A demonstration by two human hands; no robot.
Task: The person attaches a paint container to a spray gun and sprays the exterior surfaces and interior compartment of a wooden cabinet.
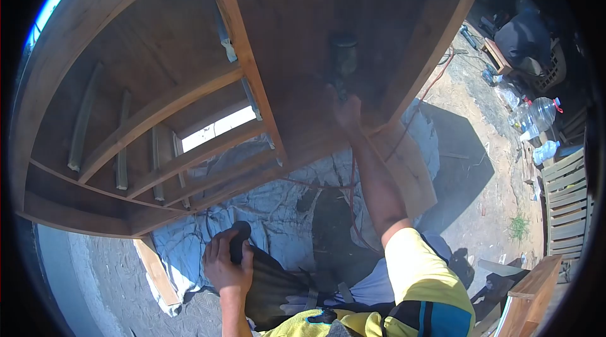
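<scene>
My right hand [346, 110] reaches into the shaded wooden cabinet [237, 40], closed around a dark spray gun [341, 88]. A cup-like rounded part shows above the fingers, its outline blurred by haze and shade. Below, a red hose [353, 192] runs up towards that hand. My left hand [228, 258] rests low on the left with bent fingers, thumb apart. It touches a dark rounded thing [240, 240], perhaps my knee; its kind cannot be made out. Slats and curved rails divide the cabinet's left side, while a broad brown panel [297, 21] backs the right side.
A pale crumpled sheet [252, 211] lies under the cabinet. A loose board [404, 166] is at its right. Further right are a large plastic bottle [541, 113], a slatted wooden piece [565, 204] and a dark shape by a basket [552, 69]. A wooden frame [533, 293] stands nearby.
</scene>
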